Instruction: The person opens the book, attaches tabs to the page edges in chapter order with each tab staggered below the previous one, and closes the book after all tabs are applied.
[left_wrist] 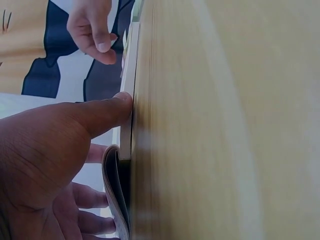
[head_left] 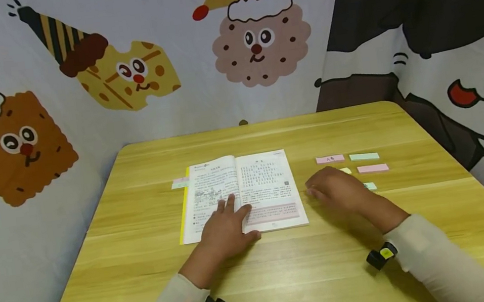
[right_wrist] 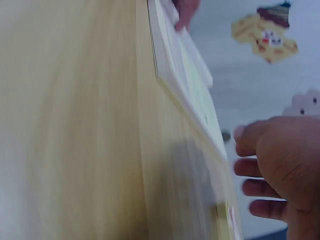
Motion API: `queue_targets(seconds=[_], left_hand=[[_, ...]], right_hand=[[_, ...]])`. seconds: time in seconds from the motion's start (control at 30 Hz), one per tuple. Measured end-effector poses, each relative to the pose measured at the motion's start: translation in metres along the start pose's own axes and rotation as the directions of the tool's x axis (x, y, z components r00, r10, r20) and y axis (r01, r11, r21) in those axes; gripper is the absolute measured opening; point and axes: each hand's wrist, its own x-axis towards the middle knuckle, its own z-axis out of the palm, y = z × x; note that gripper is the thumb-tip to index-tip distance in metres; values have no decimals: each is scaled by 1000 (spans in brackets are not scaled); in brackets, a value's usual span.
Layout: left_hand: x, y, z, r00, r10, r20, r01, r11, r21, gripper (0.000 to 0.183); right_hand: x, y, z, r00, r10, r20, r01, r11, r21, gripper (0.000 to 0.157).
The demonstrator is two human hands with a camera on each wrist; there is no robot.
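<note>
An open book point(head_left: 269, 180) with printed pages lies on the table. My left hand point(head_left: 222, 230) rests across its lower middle, fingers spread over the left page and the fold. In the left wrist view the thumb point(left_wrist: 112, 111) presses at the book's near edge, where a page bends up. Just right of the book my right hand point(head_left: 339, 189) is over the table with loosely bent fingers. The right wrist view shows these fingers point(right_wrist: 260, 187) holding nothing. Close by lie a pink paper slip point(head_left: 330, 159) with writing and a partly covered pale yellow piece point(head_left: 345, 171).
Beyond the right hand lie a green slip point(head_left: 364, 157), a second pink slip point(head_left: 373, 169) and another green slip point(head_left: 370, 186), partly hidden. Pink and green tabs point(head_left: 180, 182) stick out from the book's left side. A cartoon-printed cloth point(head_left: 200, 110) hangs behind the wooden table point(head_left: 286, 278).
</note>
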Motion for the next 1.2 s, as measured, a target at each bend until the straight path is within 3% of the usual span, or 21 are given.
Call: queue_targets(seconds=[0.17,0.43,0.9,1.2], left_hand=[[0,-1,0,1000,2,2,-2,1000,2,71],[-1,-2,0,1000,7,-1,-7,1000,-13,70],[-1,-3,-2,1000,11,-1,-11,1000,-21,70],[0,-4,0,1000,11,-1,-11,1000,-15,70]], right_hand=[[-2,27,-4,991,90,-96,-100,990,-103,21],[-2,44,-4,976,210,-49,-216,964,-155,25],[-1,41,-9,971,235,-49,-240,956,-170,17],[-1,43,-5,969,229,-96,-242,957,-159,11]])
